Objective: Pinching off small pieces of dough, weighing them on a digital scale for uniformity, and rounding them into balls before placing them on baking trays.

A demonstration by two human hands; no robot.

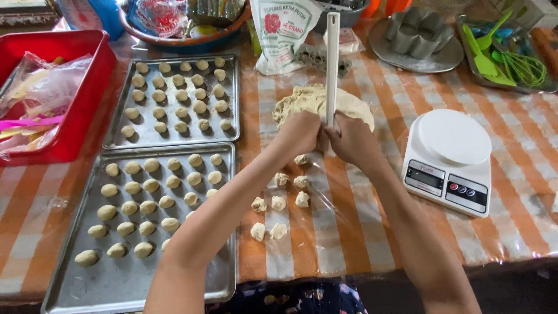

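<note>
Gripping a long white scraper (pixel 332 64), the right hand (pixel 353 141) has its fingers clenched round the lower end; the tool stands nearly upright, its tip hidden behind the hands. Left hand (pixel 299 135) meets the right at the near edge of the dough slab (pixel 308 100), fingers curled in, but whether they hold dough or just press on it cannot be told. Both forearms reach up from the bottom edge, elbows cut off. The dough lies mid-bench on clear film over the orange-checked bench (pixel 511 192). Small cut dough pieces (pixel 278 202) sit scattered just below the hands. At left, the near tray (pixel 116 285) and far tray (pixel 145 139) carry rows of rolled dough balls (pixel 148 186). A white kitchen scale (pixel 450 160) stands to the right, near the right wrist. A flour bag (pixel 285 32) stands behind the dough, partly hidden by the scraper.
</note>
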